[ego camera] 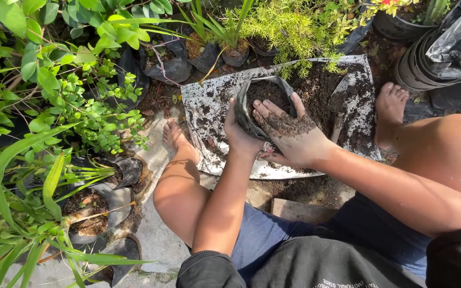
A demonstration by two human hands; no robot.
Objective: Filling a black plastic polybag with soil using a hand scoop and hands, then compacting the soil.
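Across the left half of the view, leafy green shrubs (54,96) and long-bladed plants crowd together, several rooted in black nursery bags (94,205) of soil. Beyond the person's bare legs lies a white plastic sheet (206,104) spread on the ground, smeared and heaped with dark potting soil (326,85); a bare foot rests at each side of it. At top right stands a stack of black plastic pots (417,69) with a crumpled black bag draped over them. More small bagged plants (230,48) line the far edge of the sheet. On the sheet, between the two hands, sits a black plastic grow bag (265,106), upright, open at the top and filled with soil nearly to its rim. The left hand (241,136) wraps around the bag's near left side, fingers curled closed on the plastic wall. The right hand (289,133), caked with soil, lies flat and open, palm down, its fingers spread over the bag's mouth and touching the soil and the right rim, gripping nothing.
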